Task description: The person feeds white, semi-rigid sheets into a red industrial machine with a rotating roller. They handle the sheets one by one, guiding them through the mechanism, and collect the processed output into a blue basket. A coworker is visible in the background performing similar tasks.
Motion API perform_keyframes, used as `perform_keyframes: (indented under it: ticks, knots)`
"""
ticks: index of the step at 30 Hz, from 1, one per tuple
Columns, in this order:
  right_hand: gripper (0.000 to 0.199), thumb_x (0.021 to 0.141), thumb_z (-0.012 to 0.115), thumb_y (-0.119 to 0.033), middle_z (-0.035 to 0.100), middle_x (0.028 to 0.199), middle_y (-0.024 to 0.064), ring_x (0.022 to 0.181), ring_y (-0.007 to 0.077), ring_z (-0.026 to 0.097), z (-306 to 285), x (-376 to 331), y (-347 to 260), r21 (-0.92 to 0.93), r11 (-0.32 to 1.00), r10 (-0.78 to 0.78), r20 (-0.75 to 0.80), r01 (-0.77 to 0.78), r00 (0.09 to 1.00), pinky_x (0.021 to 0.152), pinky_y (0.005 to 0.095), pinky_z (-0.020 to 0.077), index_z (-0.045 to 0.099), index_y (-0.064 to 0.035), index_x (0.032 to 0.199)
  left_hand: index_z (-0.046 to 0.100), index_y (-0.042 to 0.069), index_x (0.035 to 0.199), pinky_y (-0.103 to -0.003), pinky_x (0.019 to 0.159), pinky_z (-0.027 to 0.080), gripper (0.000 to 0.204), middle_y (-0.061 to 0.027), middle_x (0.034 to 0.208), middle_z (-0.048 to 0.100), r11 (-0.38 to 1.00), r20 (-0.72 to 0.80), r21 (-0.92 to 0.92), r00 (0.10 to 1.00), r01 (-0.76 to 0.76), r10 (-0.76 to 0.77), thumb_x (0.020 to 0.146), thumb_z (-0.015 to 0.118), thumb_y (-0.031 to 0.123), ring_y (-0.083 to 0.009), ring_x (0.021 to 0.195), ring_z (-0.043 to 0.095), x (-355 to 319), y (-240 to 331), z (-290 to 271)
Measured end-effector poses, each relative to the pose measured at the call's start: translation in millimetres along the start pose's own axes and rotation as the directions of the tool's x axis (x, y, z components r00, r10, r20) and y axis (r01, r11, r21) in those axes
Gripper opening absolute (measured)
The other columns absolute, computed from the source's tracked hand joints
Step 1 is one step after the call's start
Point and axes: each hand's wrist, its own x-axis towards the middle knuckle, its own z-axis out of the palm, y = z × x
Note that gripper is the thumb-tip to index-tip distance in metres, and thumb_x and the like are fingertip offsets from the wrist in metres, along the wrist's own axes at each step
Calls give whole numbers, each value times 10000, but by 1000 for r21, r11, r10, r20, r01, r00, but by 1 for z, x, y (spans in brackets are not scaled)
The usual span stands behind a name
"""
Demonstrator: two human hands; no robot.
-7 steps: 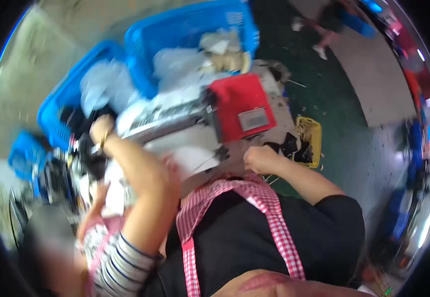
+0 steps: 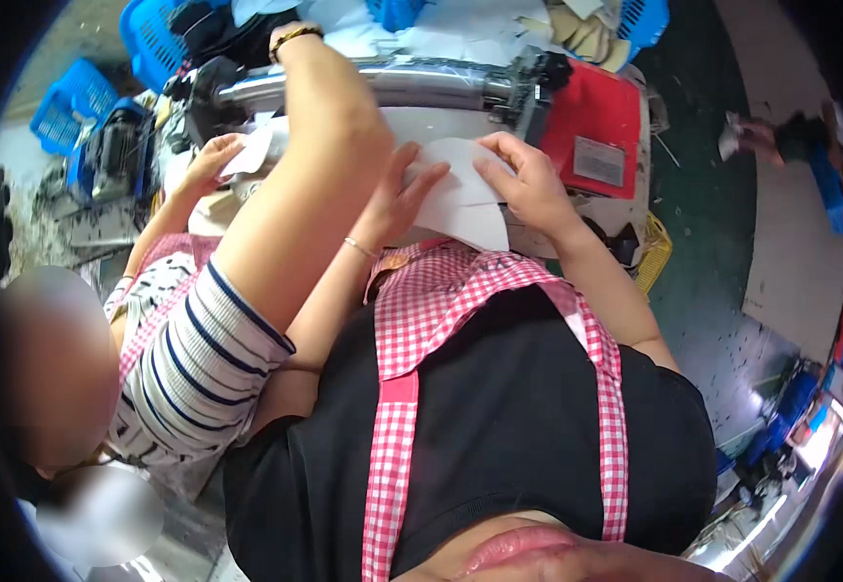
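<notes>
The right hand [image 2: 523, 184], a loose fist a moment ago, now pinches the white sheets [image 2: 465, 184] between thumb and fingers; the left hand [image 2: 402, 199] pinches their other side, thumb on top, so they are held from both sides. They are on the near side of the roller [image 2: 431, 82], thin, smooth and round-edged. The roller is shiny and cylindrical; right of it lies a flat red panel [image 2: 586, 126].
</notes>
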Motion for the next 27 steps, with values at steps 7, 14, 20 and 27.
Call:
perform_keyframes:
  ticks: [7, 14, 20, 27]
  knots:
    - [202, 931, 662, -188, 684, 781, 191, 715, 254, 697, 23, 35, 6, -263, 962, -97, -106, 66, 990, 665, 378, 512, 666, 15, 936, 570, 55, 1292, -329, 943, 445, 387, -142, 1255, 601, 955, -218, -279, 962, 103, -167, 1006, 600, 313, -218, 1059, 584, -18, 17, -34]
    - [275, 917, 675, -271, 693, 810, 148, 703, 267, 648, 15, 63, 24, -500, 862, -29, 112, 81, 993, 685, 375, 498, 672, -13, 1012, 569, 100, 1299, -410, 872, 490, 419, -101, 1139, 627, 290, 50, -873, 664, 391, -746, 1007, 543, 400, -244, 974, 603, -5, 126, -12]
    - [288, 952, 579, -327, 693, 1159, 110, 1072, 330, 610, 3, 157, 14, -822, 504, -375, 69, 265, 925, 886, 412, 495, 707, -86, 1045, 689, 11, 1110, -324, 692, 487, 475, -99, 913, 685, 857, 178, -300, 907, 419, -381, 940, 664, 453, -147, 778, 605, 49, 9, -53]
    - [199, 894, 584, -246, 730, 1066, 61, 993, 288, 645, 23, 229, 11, -790, 610, 41, 104, 57, 994, 860, 453, 463, 739, -139, 960, 629, 8, 1174, -321, 765, 461, 453, -100, 1022, 618, 936, 67, 342, 992, 78, -108, 936, 651, 394, -157, 879, 565, 48, 19, -33]
